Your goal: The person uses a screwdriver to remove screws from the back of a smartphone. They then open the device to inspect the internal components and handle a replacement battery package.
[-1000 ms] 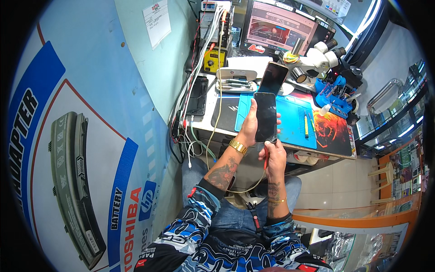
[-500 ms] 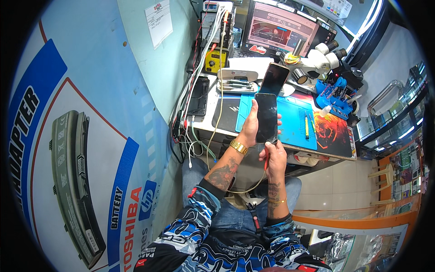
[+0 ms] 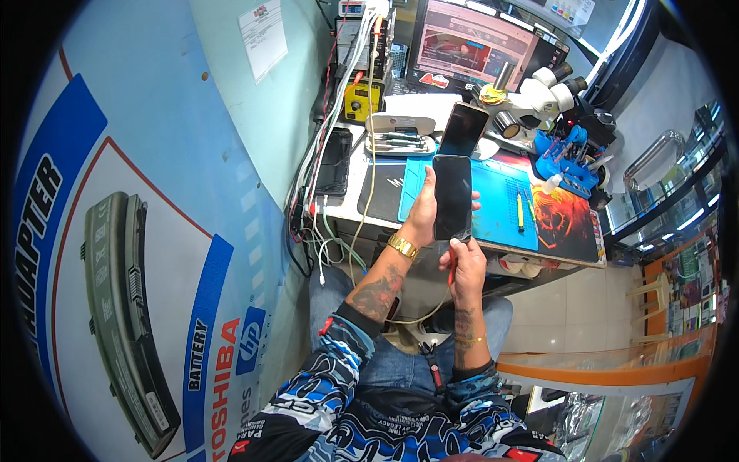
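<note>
A dark-screened smartphone (image 3: 453,196) lies upright in my left hand (image 3: 420,217), thumb along its left edge and fingertips showing past the right edge. At the phone's bottom edge, my right hand (image 3: 468,271) pinches the red end of a charging cable (image 3: 452,269). Whether the plug sits in the port is hidden by the fingers. From there the pale cord (image 3: 433,312) loops down over my lap toward the left. Just beyond the held phone, a second smartphone (image 3: 464,127) leans upright with a dark screen.
Under the phones is a blue repair mat (image 3: 496,206) with slim yellow tools (image 3: 520,212). A tool case (image 3: 400,144), a black phone (image 3: 334,162) and hanging cables (image 3: 314,146) are at left. Behind stand a monitor (image 3: 469,42), a microscope (image 3: 543,96) and a blue tool holder (image 3: 566,165).
The view has shifted slightly. Both hands keep the same grip on the phone and the red cable end, with hardly any movement.
</note>
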### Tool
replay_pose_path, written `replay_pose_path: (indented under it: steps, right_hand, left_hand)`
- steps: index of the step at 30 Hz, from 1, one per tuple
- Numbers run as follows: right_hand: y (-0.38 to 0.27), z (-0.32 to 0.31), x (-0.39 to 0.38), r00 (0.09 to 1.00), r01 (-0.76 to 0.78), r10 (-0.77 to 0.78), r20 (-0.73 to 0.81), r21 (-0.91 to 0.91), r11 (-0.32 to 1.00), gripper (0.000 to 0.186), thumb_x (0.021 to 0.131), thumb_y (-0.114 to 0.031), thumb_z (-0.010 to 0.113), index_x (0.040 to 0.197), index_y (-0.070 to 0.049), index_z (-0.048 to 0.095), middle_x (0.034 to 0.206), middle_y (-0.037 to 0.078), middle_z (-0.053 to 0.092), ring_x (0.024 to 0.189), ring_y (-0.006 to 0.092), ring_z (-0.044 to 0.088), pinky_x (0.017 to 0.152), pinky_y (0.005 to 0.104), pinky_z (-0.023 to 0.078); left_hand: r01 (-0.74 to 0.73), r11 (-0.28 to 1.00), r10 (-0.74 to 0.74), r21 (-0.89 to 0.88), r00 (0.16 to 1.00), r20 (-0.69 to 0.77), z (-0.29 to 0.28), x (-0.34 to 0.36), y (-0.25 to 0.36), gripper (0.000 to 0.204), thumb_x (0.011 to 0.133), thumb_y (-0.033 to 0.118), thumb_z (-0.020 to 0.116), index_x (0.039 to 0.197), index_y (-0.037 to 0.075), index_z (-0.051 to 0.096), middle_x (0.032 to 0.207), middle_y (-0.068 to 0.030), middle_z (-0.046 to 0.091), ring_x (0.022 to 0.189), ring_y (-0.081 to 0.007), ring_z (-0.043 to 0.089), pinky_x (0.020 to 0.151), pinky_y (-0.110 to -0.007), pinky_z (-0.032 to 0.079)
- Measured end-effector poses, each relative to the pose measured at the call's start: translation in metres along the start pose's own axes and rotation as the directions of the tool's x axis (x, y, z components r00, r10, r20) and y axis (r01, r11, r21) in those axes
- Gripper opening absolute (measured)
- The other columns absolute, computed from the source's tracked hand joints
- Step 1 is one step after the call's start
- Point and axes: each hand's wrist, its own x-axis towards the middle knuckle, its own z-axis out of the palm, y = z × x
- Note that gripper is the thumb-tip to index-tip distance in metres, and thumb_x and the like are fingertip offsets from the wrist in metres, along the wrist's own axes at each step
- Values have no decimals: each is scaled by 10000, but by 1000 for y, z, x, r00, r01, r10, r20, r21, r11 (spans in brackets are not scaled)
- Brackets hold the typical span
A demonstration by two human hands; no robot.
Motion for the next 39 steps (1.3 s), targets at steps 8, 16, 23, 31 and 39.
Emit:
replay_pose_path:
  steps: [8,16,23,31,39]
  right_hand:
    - [15,-4,1,996,89,-89,-24,21,996,109,976,-107,638,1039,-22,611,702,40,657,555,94,598,528,236,489]
    - [25,-4,7,991,132,-130,-31,88,987,140,977,-117,646,1055,-10,602,683,63,663,555,102,603,533,241,495]
    - [29,-5,8,991,126,-122,-47,100,987,146,976,-113,647,1069,-10,602,686,52,659,555,103,603,544,248,513]
    - [28,-7,5,992,114,-110,-54,72,991,186,967,-107,657,1116,-8,605,720,49,660,574,109,606,554,255,515]
    - [31,-6,5,984,173,-170,-48,71,982,159,984,-101,593,1121,-21,600,702,36,626,558,123,590,538,266,496]
  left_hand:
    - [103,989,-91,-103,989,115,-5,5,-1,853,1010,732,204,1410,38,498,1237,-236,664,1127,-370,673,950,-465,560]
    - [138,986,-126,-94,984,123,-4,6,0,871,989,753,267,1421,35,504,1264,-211,655,1141,-330,671,971,-454,565]
    - [129,990,-123,-50,987,105,-5,8,-1,860,984,752,294,1402,35,522,1239,-193,666,1120,-314,678,970,-442,564]
    - [162,985,-151,-58,976,160,-14,9,-3,874,966,766,316,1455,63,492,1284,-182,654,1174,-312,659,962,-467,566]
    - [140,988,-124,-69,973,196,-10,8,-2,815,994,725,319,1476,89,482,1301,-181,656,1177,-306,663,984,-434,555]
